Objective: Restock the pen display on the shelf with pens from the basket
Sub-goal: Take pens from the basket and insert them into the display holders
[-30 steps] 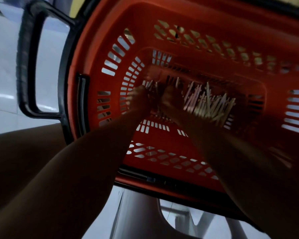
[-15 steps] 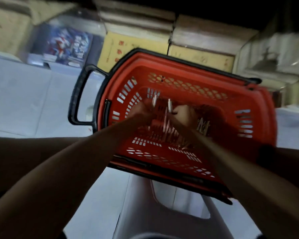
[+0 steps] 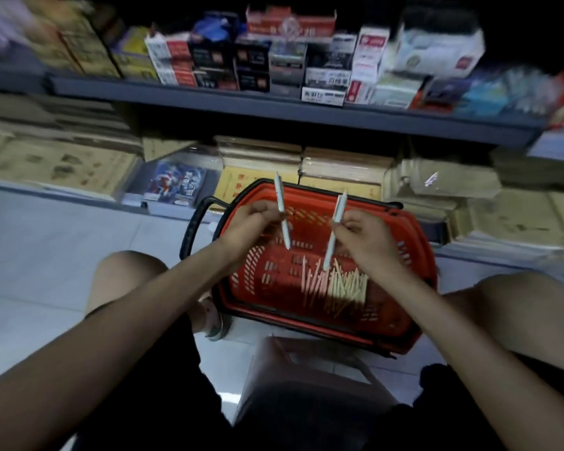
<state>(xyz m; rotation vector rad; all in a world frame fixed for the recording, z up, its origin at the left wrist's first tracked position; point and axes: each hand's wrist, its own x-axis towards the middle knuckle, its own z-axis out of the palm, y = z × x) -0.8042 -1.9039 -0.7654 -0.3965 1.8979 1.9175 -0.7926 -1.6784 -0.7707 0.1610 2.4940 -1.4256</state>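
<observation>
Entry: restock, carrying stage.

Left hand (image 3: 251, 219): fingers curled, thumb and fingertips pinching one white pen (image 3: 280, 196). The pen stood near upright, its longer part above the fingers and its tip pointing down below them.

Right hand (image 3: 362, 234): fingers curled likewise, pinching a second white pen (image 3: 329, 252), tilted, with its top leaning away from the left hand. The two pens were apart, not touching.

Below both sets of fingers sat the red basket (image 3: 420, 271) on the floor. The loose pile of pens (image 3: 336, 284) lay on its bottom, nearer beneath the right fingers than the left. Both held pens were clear of the pile.

Above and beyond the fingertips ran the shelf (image 3: 274, 105), loaded with boxes (image 3: 326, 70). The pen display itself could not be picked out; that part of the view was blurred.

Progress (judgement): early or mid-task. Two pens were lifted but not yet placed, and the bulk of the stock was in the basket. How many sat in the display already could not be told.

Counts: hands 2; pens in hand 2, one each; baskets 1; pens in pile many, too overlapped to count.
</observation>
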